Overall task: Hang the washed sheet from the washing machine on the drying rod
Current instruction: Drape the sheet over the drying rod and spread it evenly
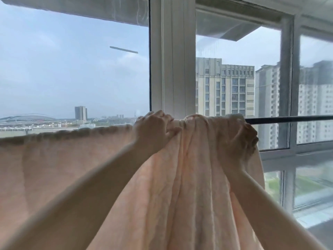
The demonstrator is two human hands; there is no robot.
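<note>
The sheet (72, 159) is being carried by the rod (288, 119), spread along its left end and bunched mid-rod. The bunch is being gripped by the left hand (155, 127). The sheet's right edge is being clutched by the right hand (246, 141).

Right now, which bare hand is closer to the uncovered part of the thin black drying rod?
The right hand, gripping the bunched pale pink sheet beside the bare rod; the left hand grips it farther along the covered stretch.
</note>
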